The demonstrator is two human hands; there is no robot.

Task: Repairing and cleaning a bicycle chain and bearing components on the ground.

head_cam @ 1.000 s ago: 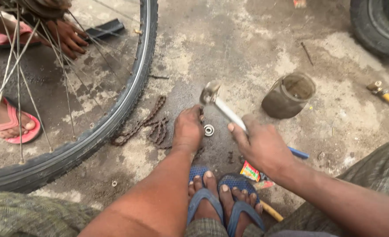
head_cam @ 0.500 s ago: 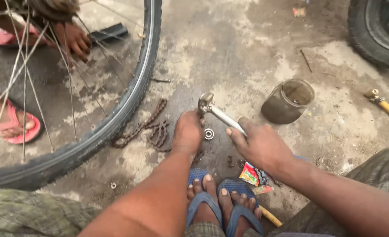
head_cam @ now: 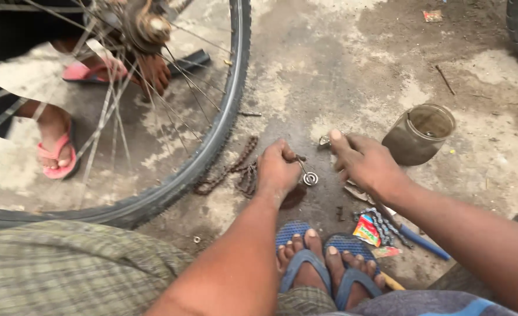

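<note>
One head-worn camera looked steeply down from close above the concrete floor (head_cam: pixel 341 64). It faced forward past the wearer's knees (no second view).

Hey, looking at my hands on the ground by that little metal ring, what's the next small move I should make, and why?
Probably bring the right hand down to steady the tool beneath it. The left hand already pinches a thin rod whose tip sits at the small metal ring on the concrete floor, while the right hand only spreads over the tool, whose metal end pokes out past the fingers.
</note>
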